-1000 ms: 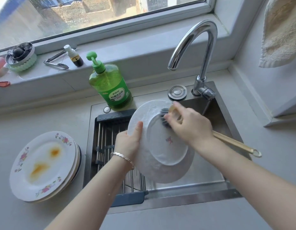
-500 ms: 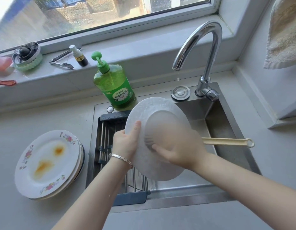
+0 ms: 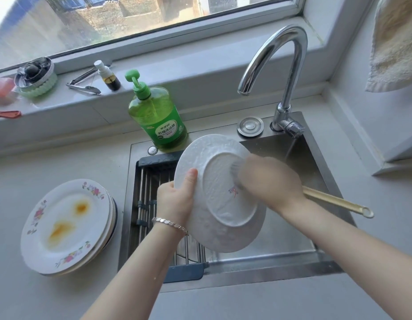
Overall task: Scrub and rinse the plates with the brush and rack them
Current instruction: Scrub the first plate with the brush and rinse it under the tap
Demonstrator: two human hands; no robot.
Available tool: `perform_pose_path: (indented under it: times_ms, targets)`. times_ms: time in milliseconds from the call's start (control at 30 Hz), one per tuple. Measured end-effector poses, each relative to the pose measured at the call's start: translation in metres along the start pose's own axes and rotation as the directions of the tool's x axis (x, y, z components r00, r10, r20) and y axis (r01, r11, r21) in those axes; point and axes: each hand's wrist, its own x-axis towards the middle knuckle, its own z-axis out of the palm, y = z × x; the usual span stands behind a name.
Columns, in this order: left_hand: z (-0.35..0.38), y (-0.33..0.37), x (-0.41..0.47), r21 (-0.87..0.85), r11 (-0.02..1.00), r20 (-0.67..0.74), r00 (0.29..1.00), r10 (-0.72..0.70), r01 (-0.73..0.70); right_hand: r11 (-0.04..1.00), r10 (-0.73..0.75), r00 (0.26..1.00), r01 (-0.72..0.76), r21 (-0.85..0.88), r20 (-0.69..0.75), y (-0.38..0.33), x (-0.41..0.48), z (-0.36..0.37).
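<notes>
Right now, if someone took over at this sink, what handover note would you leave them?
Left hand grips the plate by its rim, underside toward the camera, over the sink.
Right hand, blurred, holds the brush, bristles on that underside.
Done: no plate shows in the rack.
Left: finish scrubbing, rinse, rack it, then do the stained stack on the counter.

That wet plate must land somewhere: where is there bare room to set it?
The rack bars left of the plate are bare; so is counter along the sink's near edge and right of it. Crowded: the stack on the left, the windowsill.
</notes>
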Motion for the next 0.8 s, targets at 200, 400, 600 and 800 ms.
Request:
perform_pose_path:
  times_ms: [200, 400, 600, 800]
  targets:
    - [-0.005, 0.001, 0.003, -0.066, 0.998, -0.067, 0.998, 0.005, -0.009, 0.997, 0.075, 0.992, -0.078, 0.027, 0.097, 0.014, -0.005, 0.0]
    - [-0.005, 0.005, 0.008, -0.114, 0.993, -0.117, 0.993, -0.022, 0.008, 0.986, -0.159, 0.975, 0.149, 0.075, 0.152, -0.008, -0.035, 0.007]
    - [0.0, 0.004, 0.007, -0.064, 0.998, -0.158, 0.987, 0.007, -0.017, 0.991, -0.056, 0.991, 0.04, 0.128, 0.122, -0.017, -0.032, 0.008]
    - [-0.004, 0.001, 0.009, -0.194, 0.98, -0.256, 0.962, -0.097, 0.048, 0.996, -0.002, 0.979, -0.015, 0.083, 0.205, -0.01, -0.042, 0.01]
